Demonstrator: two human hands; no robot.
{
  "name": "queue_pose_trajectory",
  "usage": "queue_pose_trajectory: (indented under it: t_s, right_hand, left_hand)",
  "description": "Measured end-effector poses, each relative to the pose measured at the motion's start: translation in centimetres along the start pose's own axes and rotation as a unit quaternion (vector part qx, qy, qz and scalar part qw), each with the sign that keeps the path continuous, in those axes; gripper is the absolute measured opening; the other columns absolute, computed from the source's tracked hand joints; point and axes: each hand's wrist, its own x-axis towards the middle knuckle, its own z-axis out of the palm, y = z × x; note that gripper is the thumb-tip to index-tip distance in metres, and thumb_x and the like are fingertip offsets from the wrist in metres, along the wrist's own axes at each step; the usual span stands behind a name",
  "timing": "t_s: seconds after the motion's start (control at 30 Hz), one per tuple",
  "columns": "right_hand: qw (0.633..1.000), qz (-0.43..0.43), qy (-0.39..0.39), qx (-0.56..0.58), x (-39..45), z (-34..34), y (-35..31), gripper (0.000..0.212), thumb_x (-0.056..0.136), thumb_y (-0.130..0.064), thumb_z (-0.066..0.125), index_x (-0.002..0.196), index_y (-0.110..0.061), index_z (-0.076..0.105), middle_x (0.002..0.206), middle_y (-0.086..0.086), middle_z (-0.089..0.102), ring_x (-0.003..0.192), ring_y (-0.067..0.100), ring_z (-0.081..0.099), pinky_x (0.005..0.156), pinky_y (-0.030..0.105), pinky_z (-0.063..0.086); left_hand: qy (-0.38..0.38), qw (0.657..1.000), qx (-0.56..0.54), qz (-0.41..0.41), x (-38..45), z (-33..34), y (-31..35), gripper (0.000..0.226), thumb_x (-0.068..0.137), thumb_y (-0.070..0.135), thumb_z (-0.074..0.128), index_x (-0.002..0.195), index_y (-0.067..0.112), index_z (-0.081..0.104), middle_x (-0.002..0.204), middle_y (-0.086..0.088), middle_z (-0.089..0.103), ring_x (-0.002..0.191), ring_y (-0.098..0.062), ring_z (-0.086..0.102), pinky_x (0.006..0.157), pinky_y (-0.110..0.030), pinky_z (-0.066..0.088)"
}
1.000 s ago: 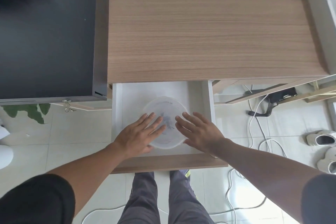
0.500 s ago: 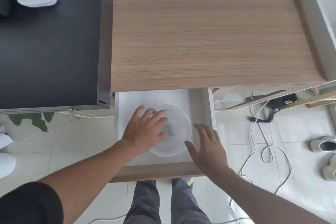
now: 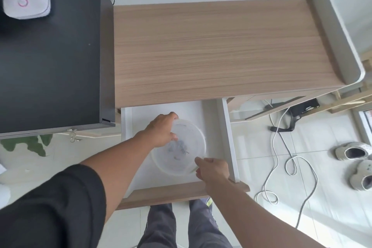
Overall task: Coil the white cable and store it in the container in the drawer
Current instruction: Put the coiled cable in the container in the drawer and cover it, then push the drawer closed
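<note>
A round translucent container point(image 3: 184, 152) with a lid sits in the open white drawer point(image 3: 228, 137) below the wooden desk. My left hand point(image 3: 161, 130) grips the container's far-left rim, fingers curled over the edge. At the near-right rim, my right hand point(image 3: 211, 169) pinches the edge of the lid. The white cable point(image 3: 276, 157) lies in loose loops on the tiled floor to the right of the drawer, away from both hands.
The wooden desk top point(image 3: 211, 50) is above the drawer. A black cabinet point(image 3: 50, 56) with a white device point(image 3: 26, 0) stands at the left. Shoes point(image 3: 356, 161) lie on the floor at the far right, and a black plug block point(image 3: 302, 107) sits under the desk.
My left hand slid from the lid's top to the far-left rim and gripped it. My right hand moved from the drawer floor to the near-right rim and pinched the lid's edge.
</note>
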Motion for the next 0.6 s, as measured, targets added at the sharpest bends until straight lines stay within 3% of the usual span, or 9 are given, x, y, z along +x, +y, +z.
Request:
queue_pose_trajectory:
  t_s: [0.07, 0.17, 0.23, 0.3, 0.4, 0.47, 0.5, 0.57, 0.6]
  right_hand:
    - [1.0, -0.012, -0.006, 0.015, -0.1, -0.1, 0.0, 0.024, 0.077, -0.024, 0.085, 0.065, -0.015, 0.066, 0.053, 0.002, 0.068, 0.049, 0.021, 0.066, 0.057, 0.027, 0.059]
    - [0.999, -0.029, -0.035, 0.004, -0.6, -1.2, -0.3, 0.026, 0.079, -0.035, 0.085, 0.089, -0.018, 0.069, 0.072, 0.005, 0.077, 0.069, 0.025, 0.076, 0.076, 0.039, 0.065]
    - [0.996, -0.076, -0.013, -0.051, -0.9, -2.9, 0.0, 0.031, 0.081, -0.046, 0.079, 0.1, -0.025, 0.066, 0.081, -0.002, 0.077, 0.081, 0.022, 0.076, 0.083, 0.041, 0.061]
    - [0.979, -0.155, 0.072, -0.112, -1.5, -5.5, 0.9, 0.033, 0.081, -0.054, 0.071, 0.104, -0.032, 0.064, 0.095, -0.009, 0.071, 0.094, 0.019, 0.068, 0.084, 0.041, 0.053]
    - [0.968, -0.158, 0.16, -0.109, -1.6, -9.3, 3.2, 0.044, 0.084, -0.057, 0.069, 0.119, -0.033, 0.057, 0.115, -0.003, 0.058, 0.107, 0.026, 0.061, 0.089, 0.046, 0.05]
    - [0.987, -0.076, 0.108, -0.094, -1.6, -10.4, 4.4, 0.051, 0.088, -0.056, 0.068, 0.127, -0.026, 0.056, 0.116, 0.002, 0.062, 0.11, 0.031, 0.064, 0.096, 0.049, 0.05]
    - [0.994, -0.046, 0.074, -0.068, -1.5, -10.5, 4.8, 0.046, 0.091, -0.052, 0.067, 0.123, -0.019, 0.061, 0.113, 0.007, 0.07, 0.105, 0.033, 0.069, 0.095, 0.048, 0.052]
    - [0.999, -0.024, 0.043, -0.003, -1.5, -10.2, 5.0, 0.035, 0.097, -0.039, 0.064, 0.101, -0.005, 0.069, 0.096, 0.016, 0.079, 0.083, 0.029, 0.078, 0.077, 0.039, 0.058]
    - [0.999, -0.026, 0.041, 0.012, -1.4, -10.0, 4.9, 0.035, 0.099, -0.035, 0.062, 0.092, -0.002, 0.069, 0.089, 0.017, 0.08, 0.075, 0.027, 0.079, 0.066, 0.033, 0.056]
  left_hand:
    - [-0.006, 1.0, -0.003, -0.005, -0.2, -0.2, 0.1, 0.075, 0.086, 0.035, 0.079, 0.149, 0.03, 0.038, 0.142, -0.012, 0.05, 0.127, -0.031, 0.052, 0.097, -0.036, 0.042]
    - [0.05, 0.998, -0.043, -0.01, -2.5, 0.2, 0.2, 0.08, 0.093, 0.036, 0.073, 0.159, 0.029, 0.029, 0.161, -0.008, 0.038, 0.146, -0.027, 0.037, 0.113, -0.042, 0.036]
    - [0.146, 0.984, -0.106, -0.014, -5.8, 1.1, -0.2, 0.074, 0.095, 0.035, 0.071, 0.158, 0.024, 0.034, 0.166, 0.003, 0.034, 0.152, -0.018, 0.028, 0.119, -0.039, 0.03]
    - [0.276, 0.945, -0.168, -0.048, -10.2, 2.6, -1.5, 0.058, 0.094, 0.03, 0.073, 0.147, 0.023, 0.052, 0.153, 0.004, 0.051, 0.143, -0.017, 0.039, 0.115, -0.041, 0.037]
    - [0.397, 0.872, -0.198, -0.208, -16.5, 6.8, -4.9, 0.047, 0.088, 0.026, 0.077, 0.132, 0.016, 0.064, 0.137, -0.01, 0.063, 0.13, -0.03, 0.051, 0.11, -0.052, 0.04]
    - [0.338, 0.812, -0.319, -0.352, -19.1, 9.6, -6.5, 0.049, 0.092, 0.037, 0.07, 0.135, 0.015, 0.062, 0.139, -0.018, 0.061, 0.124, -0.036, 0.058, 0.108, -0.052, 0.042]
    - [0.299, 0.755, -0.433, -0.39, -19.8, 10.7, -6.7, 0.045, 0.097, 0.038, 0.067, 0.135, 0.014, 0.062, 0.138, -0.019, 0.062, 0.116, -0.036, 0.063, 0.105, -0.049, 0.047]
    - [0.277, 0.608, -0.632, -0.393, -20.1, 11.9, -6.6, 0.027, 0.102, 0.029, 0.063, 0.118, 0.008, 0.067, 0.128, -0.017, 0.068, 0.102, -0.033, 0.071, 0.096, -0.037, 0.055]
    - [0.277, 0.564, -0.676, -0.385, -20.1, 12.0, -6.5, 0.022, 0.103, 0.026, 0.063, 0.11, 0.006, 0.068, 0.122, -0.014, 0.071, 0.101, -0.032, 0.073, 0.088, -0.03, 0.059]
